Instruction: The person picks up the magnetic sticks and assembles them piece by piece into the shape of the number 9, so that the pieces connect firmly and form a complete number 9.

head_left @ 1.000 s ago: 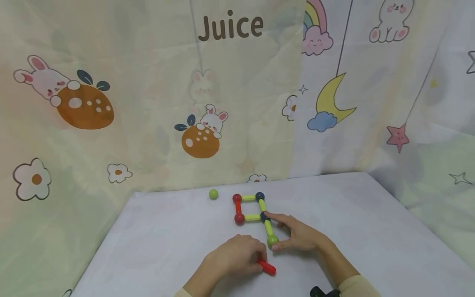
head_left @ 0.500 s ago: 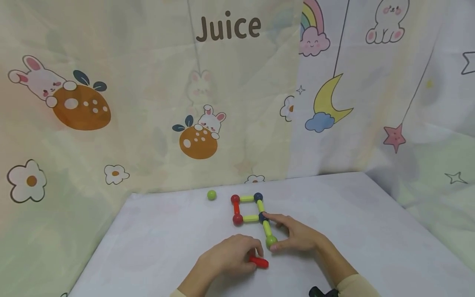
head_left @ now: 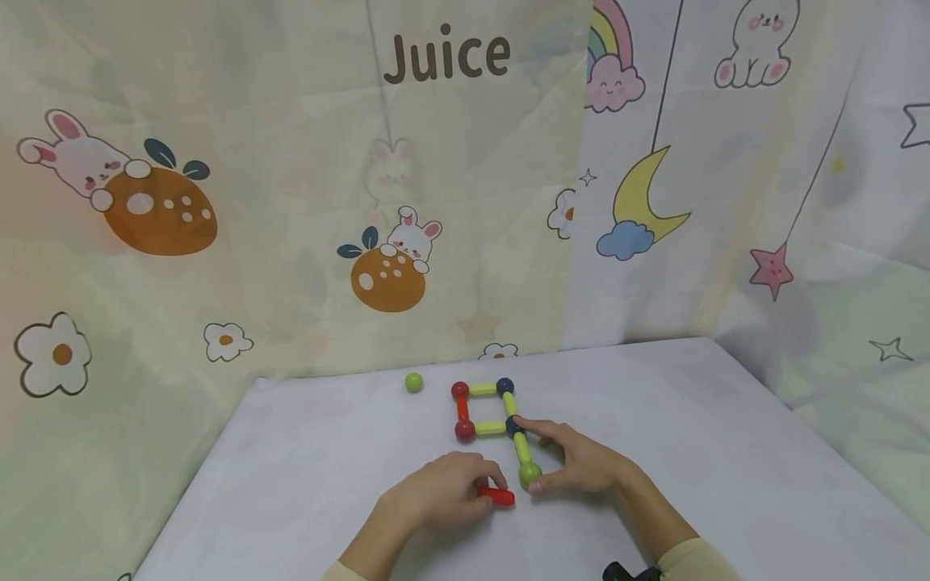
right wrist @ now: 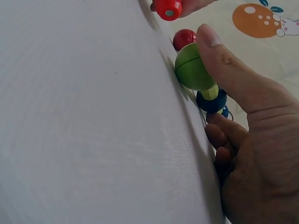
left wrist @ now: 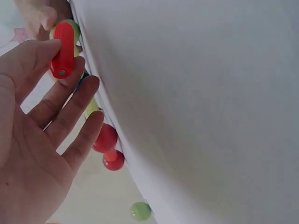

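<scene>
Between thumb and index finger, my left hand (head_left: 446,490) pinches a red magnetic rod (head_left: 501,497); its metal-tipped end shows in the left wrist view. A ball-and-rod frame lies on the table: two red balls (head_left: 464,429), two dark blue balls (head_left: 504,386), yellow-green rods (head_left: 490,428) and one red rod form a square. From its near blue corner another yellow-green rod (head_left: 521,448) runs toward me, ending in a green ball (right wrist: 193,67). My right hand (head_left: 584,458) holds this arm, thumb against the green ball and fingertips at the blue corner ball. The red rod's tip is just left of the green ball, apart from it.
A loose green ball (head_left: 413,382) sits near the table's back edge, left of the square. The white-covered table (head_left: 291,468) meets a printed cloth backdrop (head_left: 291,242). A black object (head_left: 630,571) shows at the bottom edge by the right sleeve.
My left hand has carried the red rod up and left in the head view, turning it nearly level, with its tip pointing right. My right hand keeps its place on the frame.
</scene>
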`<action>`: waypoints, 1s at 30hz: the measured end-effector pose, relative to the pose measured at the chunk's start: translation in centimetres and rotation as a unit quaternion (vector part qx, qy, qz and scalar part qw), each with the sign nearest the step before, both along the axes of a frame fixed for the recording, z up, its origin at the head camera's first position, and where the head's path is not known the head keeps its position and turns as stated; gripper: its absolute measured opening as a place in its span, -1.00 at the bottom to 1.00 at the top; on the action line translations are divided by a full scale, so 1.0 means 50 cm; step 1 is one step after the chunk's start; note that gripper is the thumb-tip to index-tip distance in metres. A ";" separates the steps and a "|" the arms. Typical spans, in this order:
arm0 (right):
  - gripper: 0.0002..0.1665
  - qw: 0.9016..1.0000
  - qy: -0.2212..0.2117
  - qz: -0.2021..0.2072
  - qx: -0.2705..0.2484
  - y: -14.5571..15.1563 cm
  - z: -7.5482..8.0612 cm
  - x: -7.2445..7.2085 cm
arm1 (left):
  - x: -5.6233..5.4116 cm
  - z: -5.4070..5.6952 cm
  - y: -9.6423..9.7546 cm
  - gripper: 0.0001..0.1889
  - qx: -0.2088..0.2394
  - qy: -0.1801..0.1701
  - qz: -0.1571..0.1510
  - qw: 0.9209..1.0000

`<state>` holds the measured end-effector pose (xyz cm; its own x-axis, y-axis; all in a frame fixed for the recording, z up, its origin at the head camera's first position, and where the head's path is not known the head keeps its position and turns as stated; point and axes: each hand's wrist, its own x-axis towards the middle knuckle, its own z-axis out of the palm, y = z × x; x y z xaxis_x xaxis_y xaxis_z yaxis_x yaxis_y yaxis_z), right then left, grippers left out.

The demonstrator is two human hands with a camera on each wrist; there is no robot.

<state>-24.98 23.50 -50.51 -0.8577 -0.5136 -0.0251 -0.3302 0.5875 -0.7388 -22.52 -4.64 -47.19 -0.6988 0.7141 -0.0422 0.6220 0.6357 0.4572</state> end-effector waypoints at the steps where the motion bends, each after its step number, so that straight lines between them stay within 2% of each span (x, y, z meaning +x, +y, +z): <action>1: 0.11 1.000 -0.002 0.001 0.001 0.001 0.000 0.000 | -0.002 -0.001 -0.002 -0.75 0.003 -0.005 0.003 1.000; 10: 0.08 1.000 -0.018 -0.002 0.004 0.003 0.010 0.002 | -0.018 0.003 -0.014 -0.77 0.019 -0.024 0.025 0.999; 17: 0.07 0.999 -0.034 -0.016 0.001 -0.006 0.006 0.000 | -0.031 0.008 -0.021 -0.78 0.037 -0.054 0.046 0.997; 26: 0.08 1.000 -0.003 -0.005 0.008 -0.012 -0.001 0.002 | -0.039 -0.013 -0.019 -0.81 0.028 -0.035 0.033 0.998; 30: 0.09 1.000 -0.002 -0.011 0.015 -0.011 0.002 0.002 | -0.039 -0.013 -0.018 -0.81 0.027 -0.025 0.029 0.999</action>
